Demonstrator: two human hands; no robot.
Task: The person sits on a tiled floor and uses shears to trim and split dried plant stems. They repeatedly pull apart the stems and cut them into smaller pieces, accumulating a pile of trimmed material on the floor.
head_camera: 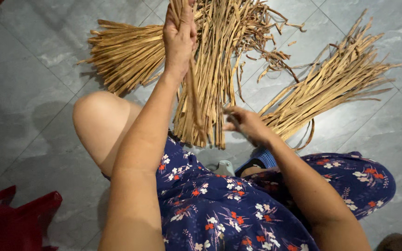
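Note:
My left hand is raised and closed around a bunch of long dry tan plant strips that hang down toward my lap. My right hand sits lower, just right of the hanging ends, with its fingers pinched on a thin strip near the bottom of the bunch. I am seated, with a bare knee at left and a blue flowered garment over my lap.
Two more bundles of the same dry strips lie on the grey tiled floor: one at upper left and one at right. Loose curled scraps lie between them. A red plastic object stands at lower left.

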